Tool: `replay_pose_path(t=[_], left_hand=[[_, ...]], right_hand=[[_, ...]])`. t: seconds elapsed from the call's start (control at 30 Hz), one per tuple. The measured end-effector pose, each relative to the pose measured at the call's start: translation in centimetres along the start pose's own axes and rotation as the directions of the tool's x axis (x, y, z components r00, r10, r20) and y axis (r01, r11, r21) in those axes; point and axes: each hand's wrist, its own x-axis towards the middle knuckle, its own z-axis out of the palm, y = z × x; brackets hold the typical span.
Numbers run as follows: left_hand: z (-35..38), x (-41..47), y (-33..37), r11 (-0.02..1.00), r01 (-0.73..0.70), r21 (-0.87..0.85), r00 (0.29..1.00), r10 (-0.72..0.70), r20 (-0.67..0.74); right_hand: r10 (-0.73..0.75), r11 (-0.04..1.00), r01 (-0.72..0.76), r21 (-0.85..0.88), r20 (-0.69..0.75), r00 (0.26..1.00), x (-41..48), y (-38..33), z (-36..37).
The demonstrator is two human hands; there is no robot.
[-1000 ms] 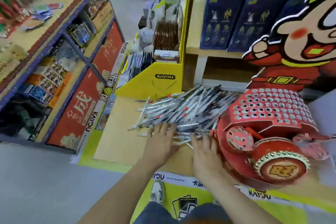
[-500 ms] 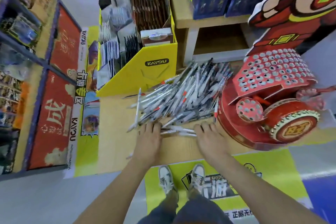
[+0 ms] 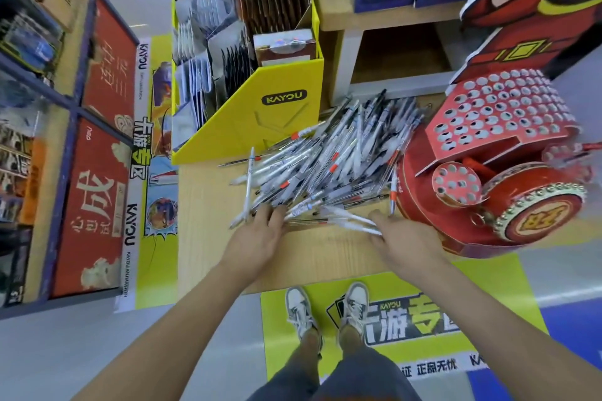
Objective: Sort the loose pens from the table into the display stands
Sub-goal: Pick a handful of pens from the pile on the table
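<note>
head view / pens: the loose heap (image 3: 325, 166) lay on the wooden table (image 3: 208, 238), between the yellow box (image 3: 260, 127) on the left and the red stand (image 3: 498, 114) on the right.
head view / left hand: my left hand (image 3: 257, 238) lay flat, fingers stretched out, tips resting on the heap's near-left edge. It held nothing.
head view / right hand: my right hand (image 3: 402, 242) had its fingers spread and fairly straight, tips touching the white pens at the near-right edge, near the stand's drum base. I saw no pen gripped.
head view / stand: the hole panel tilted toward me, with a small round holder (image 3: 456, 184) below it. Most holes looked empty, but it was too blurred to be sure.
change: over the last second both hands stayed at the heap's near edge and only drifted slightly further apart. My head tipped down, so my shoes (image 3: 301, 309) came into view. The heap kept its shape and no pen was lifted.
meaning: my read was that I was still raking the heap together and the sorting itself had barely begun.
next: I would need to pinch a small bunch, line up the tips and carry it right to the holes.
risk: round pens near the table's front edge could roll off.
</note>
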Motion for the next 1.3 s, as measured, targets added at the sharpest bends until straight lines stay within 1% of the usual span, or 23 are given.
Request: replay_pose_path(t=[0.1,0.17,0.23,0.33,0.4,0.47,0.53,0.6,0.67,0.73,0.8,0.87,0.9,0.93,1.0,1.03,1.07,1.13,1.17,1.2,1.23,1.27,1.3], left_hand=[[-0.4,-0.2,-0.3,0.999,-0.039,0.013,0.997,0.038,0.06],[-0.5,-0.6,-0.5,1.0,-0.008,-0.023,0.996,0.01,0.084],[-0.7,-1.2,-0.6,0.997,0.034,-0.068,0.996,-0.028,0.084],[-1.9,-2.4,-1.1,0.981,0.121,-0.15,0.988,-0.105,0.111],[-2.9,-3.2,-1.6,0.959,0.204,-0.199,0.974,-0.178,0.138],[-3.7,-3.8,-2.0,0.934,0.289,-0.211,0.951,-0.255,0.174],[-4.3,-3.9,-2.1,0.882,0.408,-0.235,0.908,-0.365,0.205],[-4.8,-3.2,-1.9,0.779,0.543,-0.314,0.84,-0.497,0.218],[-4.8,-2.1,-1.7,0.687,0.619,-0.381,0.781,-0.591,0.203],[-4.7,-0.7,-1.8,0.608,0.658,-0.444,0.73,-0.659,0.18],[-4.3,0.6,-2.2,0.565,0.68,-0.467,0.694,-0.702,0.161],[-3.6,1.7,-2.6,0.557,0.694,-0.456,0.684,-0.708,0.177],[-3.2,2.0,-2.8,0.547,0.706,-0.449,0.676,-0.711,0.197],[-2.9,2.2,-2.9,0.532,0.718,-0.448,0.665,-0.716,0.215],[-2.5,2.4,-3.0,0.516,0.727,-0.453,0.656,-0.718,0.234],[-2.6,2.4,-2.9,0.521,0.723,-0.454,0.661,-0.713,0.234],[-3.0,2.3,-2.7,0.524,0.718,-0.459,0.666,-0.708,0.235],[-4.4,1.8,-2.1,0.497,0.705,-0.506,0.668,-0.706,0.236],[-5.3,1.5,-1.5,0.451,0.689,-0.567,0.664,-0.707,0.244],[-6.4,1.1,-0.7,0.355,0.668,-0.654,0.653,-0.702,0.286],[-7.6,0.7,0.4,0.215,0.637,-0.74,0.648,-0.67,0.363],[-8.8,0.3,1.6,0.062,0.607,-0.792,0.655,-0.603,0.455],[-9.9,0.0,2.8,-0.064,0.587,-0.807,0.675,-0.512,0.531]], right_hand=[[0.031,0.979,-0.016,0.204,-0.072,0.997,-0.6,0.5,0.0],[-0.019,0.952,0.054,0.303,-0.118,0.993,-0.4,-0.5,0.1],[-0.097,0.941,0.136,0.309,-0.14,0.985,0.4,-2.1,0.4],[-0.151,0.948,0.167,0.27,-0.079,0.985,1.8,-4.1,1.0],[-0.133,0.96,0.142,0.243,-0.051,0.99,2.4,-4.4,1.5],[-0.102,0.962,0.114,0.248,-0.06,0.993,2.8,-4.3,1.7],[-0.098,0.961,0.115,0.25,-0.079,0.992,2.9,-4.2,1.7],[-0.083,0.956,0.104,0.274,-0.089,0.993,2.9,-4.1,1.6],[-0.041,0.946,0.062,0.317,-0.072,0.997,2.7,-3.8,1.3],[0.019,0.893,0.002,0.451,-0.044,0.999,2.3,-3.6,0.8],[0.088,0.747,-0.072,0.661,0.01,0.996,2.0,-3.7,0.3],[0.151,0.562,-0.164,0.811,0.095,0.984,1.6,-4.3,0.0],[0.17,0.449,-0.22,0.866,0.159,0.973,1.5,-4.8,-0.2],[0.169,0.314,-0.273,0.909,0.23,0.958,1.3,-5.4,-0.2],[0.109,0.008,-0.358,0.934,0.355,0.929,1.1,-6.4,-0.4],[0.061,-0.123,-0.383,0.915,0.392,0.918,1.0,-6.8,-0.6],[0.008,-0.226,-0.398,0.889,0.41,0.912,0.9,-7.3,-0.8],[-0.077,-0.358,-0.415,0.836,0.416,0.906,0.8,-8.2,-1.0],[-0.105,-0.41,-0.418,0.811,0.414,0.904,0.7,-8.8,-1.3],[-0.124,-0.464,-0.411,0.785,0.402,0.907,0.7,-9.4,-1.6],[-0.129,-0.511,-0.397,0.762,0.389,0.912,0.7,-10.0,-2.1],[-0.13,-0.549,-0.38,0.745,0.373,0.919,0.6,-10.6,-2.8],[-0.129,-0.569,-0.366,0.736,0.36,0.924,0.5,-11.1,-3.6]])
